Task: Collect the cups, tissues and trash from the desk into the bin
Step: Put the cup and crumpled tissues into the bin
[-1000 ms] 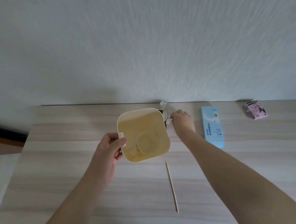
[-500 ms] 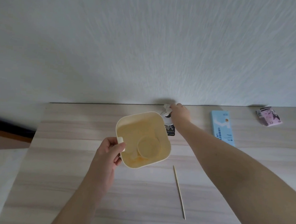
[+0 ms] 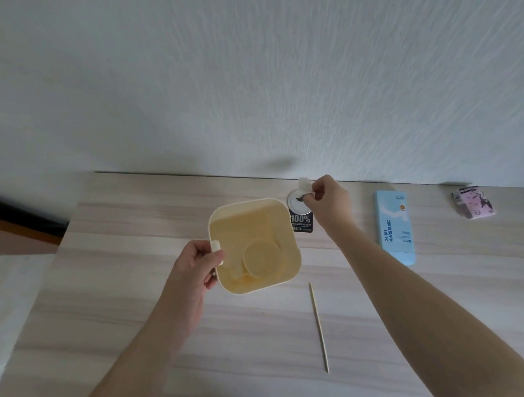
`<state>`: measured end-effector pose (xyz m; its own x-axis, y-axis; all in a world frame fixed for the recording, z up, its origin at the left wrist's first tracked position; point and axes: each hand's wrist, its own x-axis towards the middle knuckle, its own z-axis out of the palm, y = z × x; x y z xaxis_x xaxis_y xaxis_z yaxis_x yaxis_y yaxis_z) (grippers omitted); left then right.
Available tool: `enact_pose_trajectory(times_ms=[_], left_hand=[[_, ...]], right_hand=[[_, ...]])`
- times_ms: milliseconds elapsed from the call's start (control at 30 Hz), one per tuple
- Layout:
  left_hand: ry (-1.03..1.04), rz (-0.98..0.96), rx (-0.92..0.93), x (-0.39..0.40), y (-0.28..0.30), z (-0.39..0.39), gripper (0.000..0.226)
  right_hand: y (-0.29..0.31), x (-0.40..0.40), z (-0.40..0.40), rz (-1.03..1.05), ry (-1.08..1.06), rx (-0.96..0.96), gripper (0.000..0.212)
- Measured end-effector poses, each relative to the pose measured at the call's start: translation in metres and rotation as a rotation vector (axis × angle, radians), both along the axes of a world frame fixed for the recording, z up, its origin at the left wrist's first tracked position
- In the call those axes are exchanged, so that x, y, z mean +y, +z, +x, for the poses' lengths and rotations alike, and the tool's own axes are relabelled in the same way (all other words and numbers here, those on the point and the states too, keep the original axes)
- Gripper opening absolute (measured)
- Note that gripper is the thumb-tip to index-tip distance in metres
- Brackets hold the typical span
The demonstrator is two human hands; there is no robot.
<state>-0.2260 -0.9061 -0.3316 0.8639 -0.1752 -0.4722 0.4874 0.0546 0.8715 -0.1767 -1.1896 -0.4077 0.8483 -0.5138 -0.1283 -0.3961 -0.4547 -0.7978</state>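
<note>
Lifted now, compared with a moment ago: right hand (image 3: 326, 201), pinching one small white scrap of tissue (image 3: 304, 185) up off the back of the surface (image 3: 126, 328), close to the wall.

Counted on the surface:
- one cream bin (image 3: 253, 246), square with round corners, held up and tipped toward the camera
- one round cup (image 3: 262, 258) lying inside the bin, with pale bits under it, too blurry to name
- one white round lid (image 3: 295, 201) on a dark packet (image 3: 301, 223) marked 100%, just behind the bin
- one thin wooden stick (image 3: 319, 327), lying flat in front of the bin, off to the right
- one light blue box (image 3: 395, 226), lying flat, well apart to the right
- one pink packet (image 3: 473, 203) at the far right, near the wall

Left hand (image 3: 194, 270): closed on the bin's left rim, thumb over a small white tab there.

Right hand: fingertips (image 3: 311, 196) shut on the tissue scrap, right above the white lid, just behind the bin's far right corner. Touching the lid or not: cannot tell.

Stick near the right forearm, touched by neither hand.
</note>
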Motion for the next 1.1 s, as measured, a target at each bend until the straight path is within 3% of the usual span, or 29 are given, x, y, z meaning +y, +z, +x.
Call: enact_pose_trajectory(times_ms=[300,467,567,833,967,1100], left_hand=[[-0.064,-0.001,-0.025,0.003,0.011,-0.013,0.047],[-0.096,0.004,-0.043,0.001,0.015,-0.023,0.036],[-0.113,-0.017,-0.053,0.002,0.016,-0.034,0.031],[-0.192,-0.099,-0.063,0.036,0.034,-0.061,0.028],[-0.210,-0.111,-0.073,0.060,0.041,-0.070,0.021],[-0.208,-0.114,-0.067,0.080,0.041,-0.072,0.009]], right_hand=[[0.092,0.027,-0.073,0.067,-0.004,-0.267,0.025],[0.140,0.063,-0.118,-0.082,0.302,-0.425,0.024],[0.144,0.088,-0.140,-0.229,0.550,-0.314,0.022],[0.152,0.148,-0.171,-0.387,0.786,0.208,0.045],[0.164,0.183,-0.178,-0.335,0.795,0.224,0.052],[0.178,0.200,-0.188,-0.226,0.660,0.148,0.051]])
